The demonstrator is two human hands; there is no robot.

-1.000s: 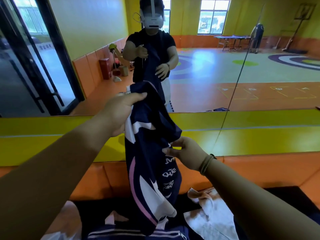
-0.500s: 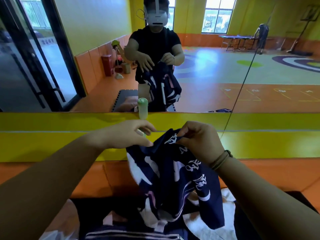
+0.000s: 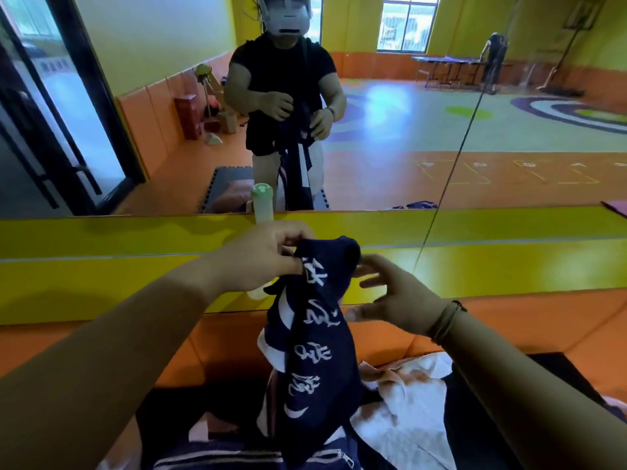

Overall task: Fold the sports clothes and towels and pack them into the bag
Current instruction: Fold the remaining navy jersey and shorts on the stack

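A navy sports garment (image 3: 314,344) with white lettering and white and pink stripes hangs in front of me. My left hand (image 3: 261,259) pinches its top edge. My right hand (image 3: 397,300) hovers just right of the cloth with fingers spread, holding nothing. Below, a white towel (image 3: 407,408) with orange-brown stains lies crumpled on a black mat (image 3: 559,368). A navy striped bag (image 3: 237,459) with a zipper shows at the bottom edge.
A wall mirror (image 3: 373,130) ahead reflects me, the hall and a green bottle (image 3: 263,203). Yellow and orange wall padding (image 3: 101,273) runs under the mirror. A pink cloth (image 3: 614,407) peeks in at the right edge.
My right hand let go of the garment's top and opened beside it. My left hand took hold of the top edge. The garment now hangs longer and narrower.
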